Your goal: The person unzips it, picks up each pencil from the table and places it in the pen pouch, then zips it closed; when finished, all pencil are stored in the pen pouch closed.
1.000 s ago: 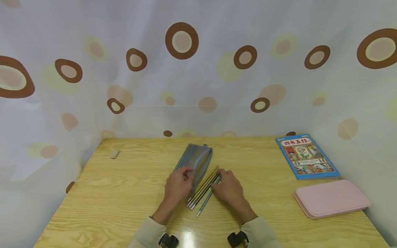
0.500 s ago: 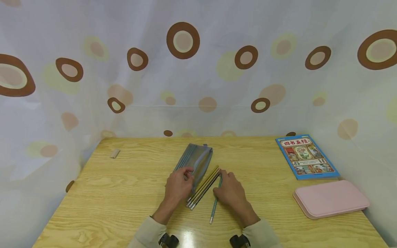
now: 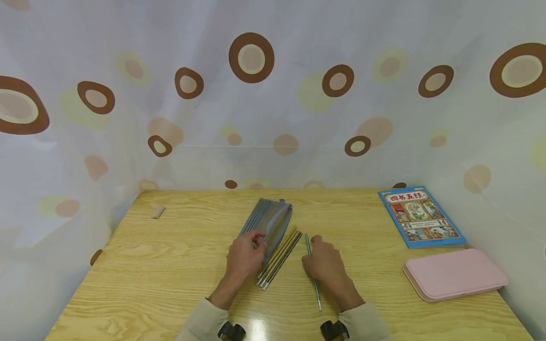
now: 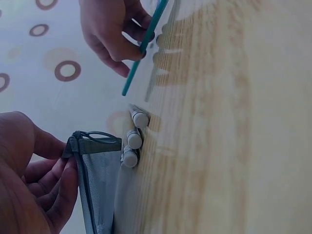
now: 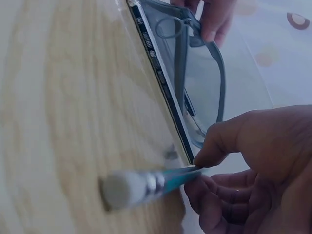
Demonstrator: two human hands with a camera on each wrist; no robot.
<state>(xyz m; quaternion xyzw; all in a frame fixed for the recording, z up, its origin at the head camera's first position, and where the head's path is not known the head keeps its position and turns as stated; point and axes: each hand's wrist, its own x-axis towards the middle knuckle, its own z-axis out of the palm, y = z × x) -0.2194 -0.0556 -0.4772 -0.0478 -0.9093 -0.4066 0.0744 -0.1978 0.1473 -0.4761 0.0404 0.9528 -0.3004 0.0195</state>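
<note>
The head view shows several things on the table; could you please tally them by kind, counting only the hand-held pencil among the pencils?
Pouch: 1
Teal pencil, in the right hand: 1
Book: 1
Pink case: 1
Small block: 1
Total: 5

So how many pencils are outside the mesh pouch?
4 at least: a teal pencil pinched in the right hand, and three bundled pencils on the table beside the mesh pouch; more may be hidden among them.

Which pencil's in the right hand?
The teal pencil: the right hand pinches it between its fingers, apart from the bunch. The gold and dark pencils lie together beside the mesh pouch.
</note>
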